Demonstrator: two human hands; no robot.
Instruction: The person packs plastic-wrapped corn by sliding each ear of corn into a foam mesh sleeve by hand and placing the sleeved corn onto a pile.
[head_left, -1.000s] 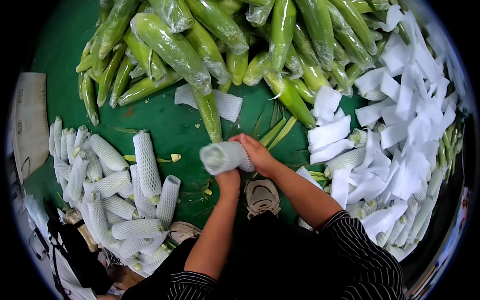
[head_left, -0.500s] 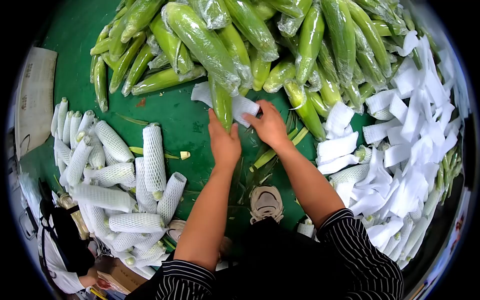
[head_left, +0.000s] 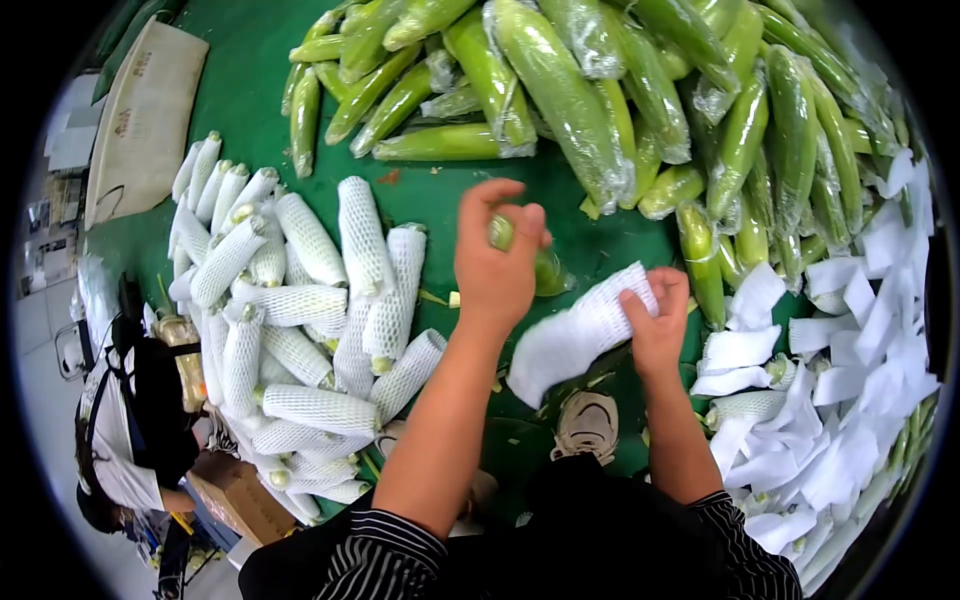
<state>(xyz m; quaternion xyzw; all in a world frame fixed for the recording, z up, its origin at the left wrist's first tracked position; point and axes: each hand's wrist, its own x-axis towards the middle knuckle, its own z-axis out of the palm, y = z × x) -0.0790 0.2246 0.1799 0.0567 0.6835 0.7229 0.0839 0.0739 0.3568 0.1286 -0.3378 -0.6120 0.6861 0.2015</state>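
Note:
My left hand [head_left: 497, 262] has its fingers curled round a green, film-wrapped vegetable [head_left: 548, 270], most of it hidden behind the hand. To its right, my right hand [head_left: 656, 318] pinches the upper end of a white foam net sleeve [head_left: 575, 335]. The sleeve hangs down to the left, its lower end blurred and apart from the vegetable. Above both hands lies a heap of green film-wrapped vegetables [head_left: 560, 90].
Vegetables in white foam nets [head_left: 310, 310] are piled at the left. Loose white foam sleeves [head_left: 850, 400] cover the right side. A beige sack [head_left: 150, 120] lies upper left. Another person [head_left: 135, 420] and a cardboard box [head_left: 238, 495] are at lower left. My shoe [head_left: 587, 425] shows below.
My left hand has lifted the wrapped vegetable away from the heap. My right hand has picked up the flat foam sleeve and drawn it toward me. The view has shifted left.

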